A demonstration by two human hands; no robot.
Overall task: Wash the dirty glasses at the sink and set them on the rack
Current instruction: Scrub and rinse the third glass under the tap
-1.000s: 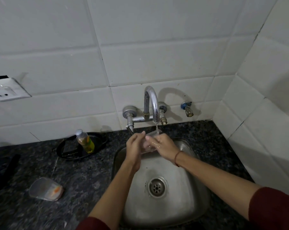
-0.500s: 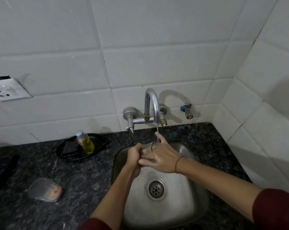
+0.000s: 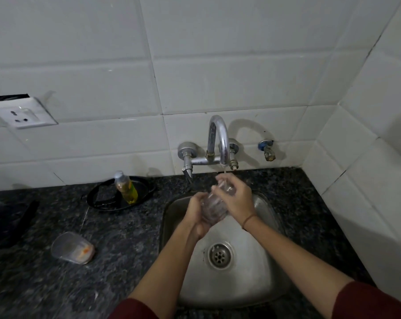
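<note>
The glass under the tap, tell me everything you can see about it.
The glass is a clear, see-through tumbler, blurred here, so any dirt or pattern on it is hard to make out. It is held tilted over the steel sink, its far end up toward the spout of the tap, where a thin stream of water falls. The left hand cups its lower part from below, and the right hand wraps it from the upper right. It touches nothing but the hands and the water.

A home kitchen: steel sink, granite counter, tiled wall.
</note>
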